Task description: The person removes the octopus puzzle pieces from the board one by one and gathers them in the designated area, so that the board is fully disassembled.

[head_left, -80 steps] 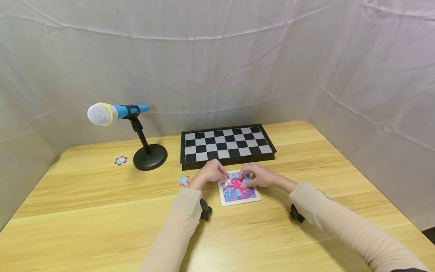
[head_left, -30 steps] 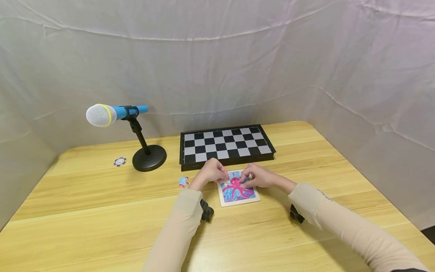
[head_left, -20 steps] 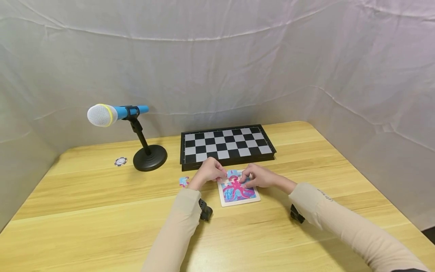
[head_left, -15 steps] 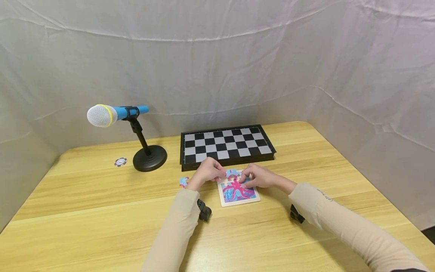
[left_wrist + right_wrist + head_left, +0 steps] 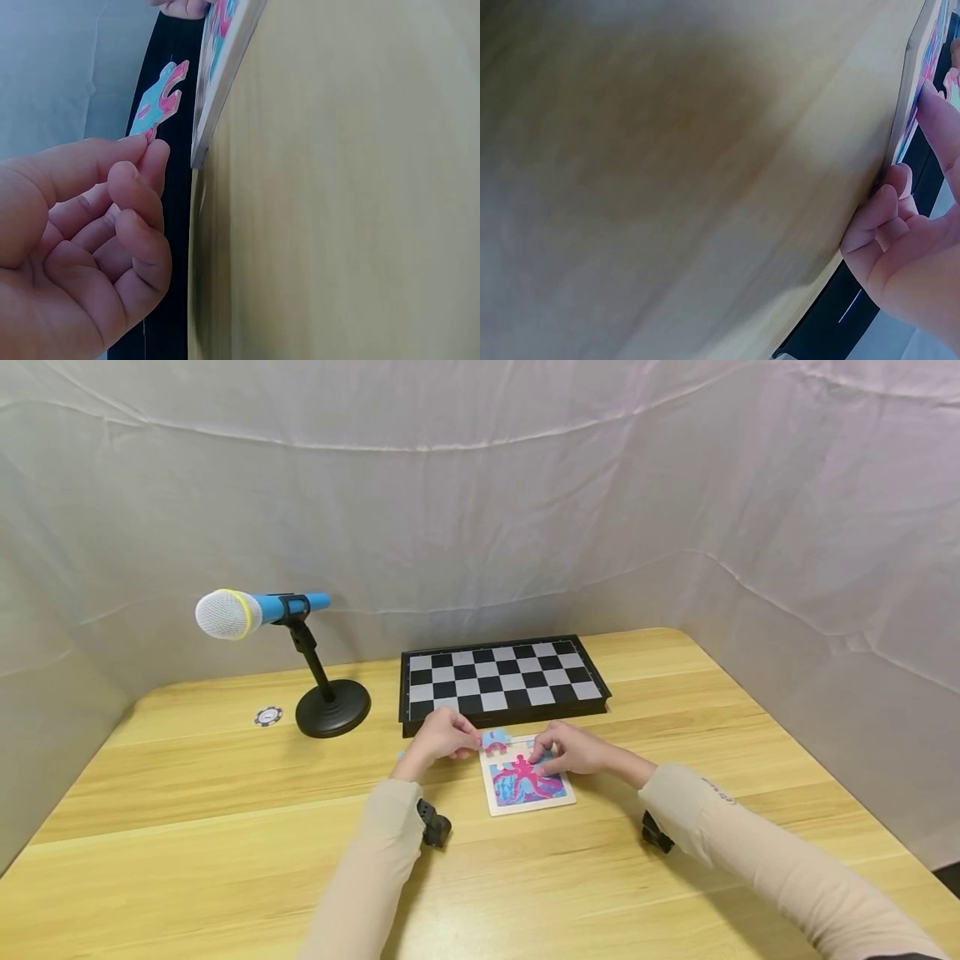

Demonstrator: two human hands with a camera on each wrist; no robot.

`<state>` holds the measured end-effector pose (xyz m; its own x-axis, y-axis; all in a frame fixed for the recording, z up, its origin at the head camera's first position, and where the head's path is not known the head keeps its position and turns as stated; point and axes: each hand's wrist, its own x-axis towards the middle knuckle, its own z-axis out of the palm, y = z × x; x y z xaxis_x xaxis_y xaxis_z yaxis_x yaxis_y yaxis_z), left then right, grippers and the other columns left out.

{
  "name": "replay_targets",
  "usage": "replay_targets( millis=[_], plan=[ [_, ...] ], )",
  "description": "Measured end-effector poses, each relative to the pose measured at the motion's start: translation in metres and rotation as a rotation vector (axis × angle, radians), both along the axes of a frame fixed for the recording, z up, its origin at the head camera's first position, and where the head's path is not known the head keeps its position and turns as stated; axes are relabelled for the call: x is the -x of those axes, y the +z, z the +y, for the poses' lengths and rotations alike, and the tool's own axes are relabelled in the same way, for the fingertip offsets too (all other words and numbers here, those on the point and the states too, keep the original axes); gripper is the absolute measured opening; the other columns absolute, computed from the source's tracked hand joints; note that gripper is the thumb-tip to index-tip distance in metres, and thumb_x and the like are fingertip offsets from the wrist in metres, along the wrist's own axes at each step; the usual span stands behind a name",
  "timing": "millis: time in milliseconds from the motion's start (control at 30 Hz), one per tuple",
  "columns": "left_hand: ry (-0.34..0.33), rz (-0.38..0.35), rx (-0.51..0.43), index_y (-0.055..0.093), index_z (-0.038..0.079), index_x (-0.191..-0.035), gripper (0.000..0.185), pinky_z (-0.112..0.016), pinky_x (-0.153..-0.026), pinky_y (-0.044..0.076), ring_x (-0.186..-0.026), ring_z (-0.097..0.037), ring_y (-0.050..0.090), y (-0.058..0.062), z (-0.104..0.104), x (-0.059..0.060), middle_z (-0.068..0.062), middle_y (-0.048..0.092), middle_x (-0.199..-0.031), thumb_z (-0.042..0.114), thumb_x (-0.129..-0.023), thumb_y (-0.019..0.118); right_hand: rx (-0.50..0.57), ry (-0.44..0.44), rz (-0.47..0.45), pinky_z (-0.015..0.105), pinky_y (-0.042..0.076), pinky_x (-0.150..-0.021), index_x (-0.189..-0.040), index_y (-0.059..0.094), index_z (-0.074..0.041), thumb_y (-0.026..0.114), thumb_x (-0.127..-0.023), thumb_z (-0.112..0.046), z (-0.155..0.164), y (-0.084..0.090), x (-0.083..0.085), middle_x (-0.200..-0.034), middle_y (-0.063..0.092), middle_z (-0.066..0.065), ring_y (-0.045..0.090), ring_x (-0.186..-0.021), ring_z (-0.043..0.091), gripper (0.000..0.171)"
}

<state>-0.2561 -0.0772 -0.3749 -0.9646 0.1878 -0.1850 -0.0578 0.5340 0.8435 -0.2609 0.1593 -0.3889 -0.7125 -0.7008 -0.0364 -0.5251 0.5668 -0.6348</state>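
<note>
My left hand (image 5: 444, 737) pinches a blue and pink jigsaw piece (image 5: 159, 101) by one edge, between thumb and index finger. The piece is over the upper left corner of a square octopus puzzle board (image 5: 532, 807). Bare pale wood shows in the upper part of the board, and the rest carries pink and blue pieces. On the right side of the board my right hand (image 5: 576, 750) grips it, thumb and index finger on the picture, other fingers curled at the edge in the right wrist view. A loose blue piece (image 5: 401, 755) is mostly hidden behind the left wrist.
Just behind the puzzle lies a black-framed checkered board (image 5: 502, 681). A blue microphone (image 5: 258, 610) on a black round-based stand (image 5: 332, 708) stands at the back left, with a poker chip (image 5: 267, 716) beside it. Pale cloth hangs behind the table.
My left hand has drawn a piece out of the puzzle's top row and moved it left, exposing more bare wood. It now covers most of the loose piece. The right hand stays put.
</note>
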Motion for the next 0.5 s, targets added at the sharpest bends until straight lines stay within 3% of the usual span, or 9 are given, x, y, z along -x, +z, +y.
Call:
replay_targets(
  millis=[233,500],
  plan=[
    [0.042,0.000,0.003,0.068,0.001,-0.074,0.005,-0.020,-0.046,0.041,-0.048,-0.012,0.052,0.001,-0.014,-0.002,-0.008,0.063,-0.066,0.005,-0.076,0.068,-0.011,-0.012,0.008,0.030,0.036,-0.068,-0.086,0.064,-0.012,0.069,-0.077,-0.010,-0.001,0.000,0.000,-0.086,0.048,0.003,0.040,-0.080,0.019,0.011],
    [0.035,0.043,0.014,0.068,-0.001,-0.074,0.005,-0.020,-0.044,0.038,-0.045,-0.011,0.049,-0.001,-0.030,-0.004,-0.009,0.061,-0.060,0.004,-0.076,0.067,0.010,0.023,0.008,0.032,0.038,-0.068,-0.089,0.061,-0.014,0.068,-0.079,-0.018,0.001,0.000,-0.001,-0.087,0.048,0.004,0.041,-0.079,0.020,0.013]
  ],
)
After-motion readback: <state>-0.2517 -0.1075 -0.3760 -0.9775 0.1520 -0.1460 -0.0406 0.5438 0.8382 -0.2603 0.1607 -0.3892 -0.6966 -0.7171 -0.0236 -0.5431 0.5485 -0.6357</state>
